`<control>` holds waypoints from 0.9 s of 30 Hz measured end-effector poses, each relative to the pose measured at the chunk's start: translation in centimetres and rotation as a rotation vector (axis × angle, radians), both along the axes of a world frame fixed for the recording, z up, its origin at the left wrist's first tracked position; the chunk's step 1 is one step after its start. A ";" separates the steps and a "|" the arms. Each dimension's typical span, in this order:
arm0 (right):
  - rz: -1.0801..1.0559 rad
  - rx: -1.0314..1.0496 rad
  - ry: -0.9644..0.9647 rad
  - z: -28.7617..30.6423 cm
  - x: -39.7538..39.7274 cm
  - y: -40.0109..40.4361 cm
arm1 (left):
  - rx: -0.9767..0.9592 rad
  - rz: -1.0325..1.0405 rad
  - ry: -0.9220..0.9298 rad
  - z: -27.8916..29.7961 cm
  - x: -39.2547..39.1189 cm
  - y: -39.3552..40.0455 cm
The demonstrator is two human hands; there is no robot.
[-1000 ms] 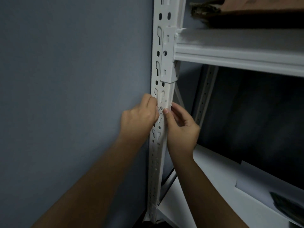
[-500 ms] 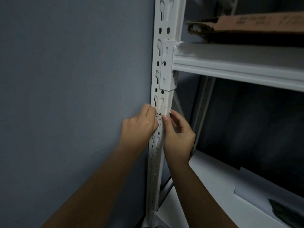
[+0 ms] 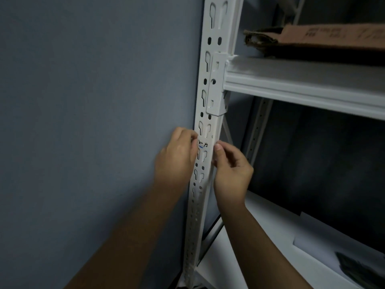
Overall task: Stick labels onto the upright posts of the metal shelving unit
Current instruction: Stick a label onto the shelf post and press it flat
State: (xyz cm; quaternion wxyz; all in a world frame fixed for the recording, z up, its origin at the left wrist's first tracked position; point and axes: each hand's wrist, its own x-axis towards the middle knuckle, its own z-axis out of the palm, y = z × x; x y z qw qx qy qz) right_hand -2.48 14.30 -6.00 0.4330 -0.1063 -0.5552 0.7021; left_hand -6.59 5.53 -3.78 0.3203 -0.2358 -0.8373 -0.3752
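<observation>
Since the earlier frames, the camera view has tilted upward: the shelf beam and the cardboard sit lower in the frame, and both hands have shifted slightly lower and right while staying on the same stretch of post.

The white slotted upright post [image 3: 210, 130] runs from top centre to bottom centre of the frame, against a blue-grey wall [image 3: 93, 101]. A small white label [image 3: 203, 144] with handwritten dark marks and a short blue stroke lies across the front face of the post, just below a pair of keyhole slots, at mid-height of the frame.

The left hand [image 3: 177, 159] is at the left edge of the post, fingers curled, fingertips pinching or pressing the left end of the label; which of the two cannot be told. The right hand [image 3: 231, 170] is at the right edge of the post, fingers curled, thumb tip pressed against the post edge level with the label's right end.

A white shelf beam [image 3: 302, 88] joins the post through a bracket [image 3: 216, 86] at upper right. Flattened brown cardboard [image 3: 323, 38] lies on that shelf. A lower white shelf [image 3: 260, 247] occupies the lower right, carrying a white sheet [image 3: 337, 240] and a dark object [image 3: 362, 270] at the frame edge.
</observation>
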 end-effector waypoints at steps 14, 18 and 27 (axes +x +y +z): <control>-0.032 -0.024 -0.056 -0.2 0.0 -0.7 | -0.179 0.190 0.447 -1.3 -1.4 0.3; -0.051 -0.022 -0.062 -0.3 -0.2 -0.7 | -0.235 0.281 0.489 -1.3 -1.6 0.6; -0.088 -0.054 -0.053 -0.2 -0.4 -1.2 | -0.260 0.329 0.541 -1.7 -2.4 1.3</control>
